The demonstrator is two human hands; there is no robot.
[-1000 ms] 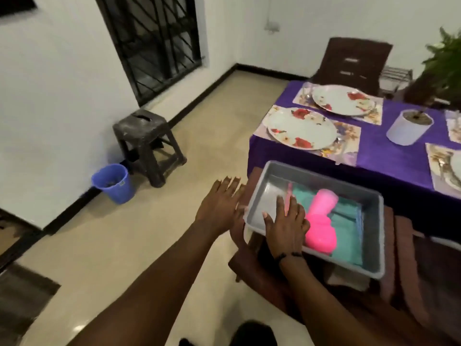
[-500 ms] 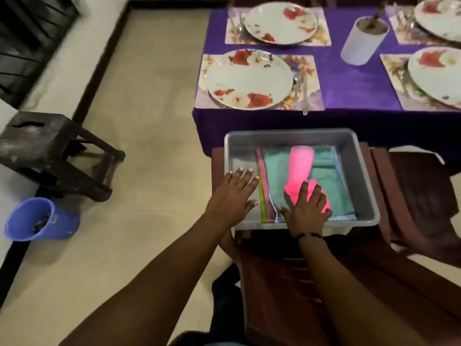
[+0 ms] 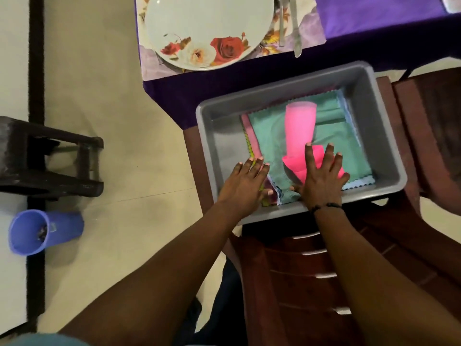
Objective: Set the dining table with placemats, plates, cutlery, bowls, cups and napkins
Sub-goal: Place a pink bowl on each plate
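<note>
A grey plastic tub (image 3: 381,116) stands on a dark red chair (image 3: 311,258) beside the table. Inside lie folded napkins, a teal one (image 3: 269,146) on top, and stacked pink cups (image 3: 299,128) on their side. My left hand (image 3: 245,179) lies flat with straight fingers on the napkins' left edge. My right hand (image 3: 321,177) rests with spread fingers over the lower pink cup. On the purple tablecloth (image 3: 374,13) sits a floral plate (image 3: 207,31) on a floral placemat (image 3: 149,61), with cutlery (image 3: 289,23) to its right.
A dark stool (image 3: 50,158) stands on the tiled floor at the left, with a blue plastic bucket (image 3: 42,231) below it. A second dark red chair (image 3: 429,136) is at the right.
The view has tilted down and closer to the tub. My left hand moved from the tub's rim into the tub onto the napkins. My right hand stays over the pink cups.
</note>
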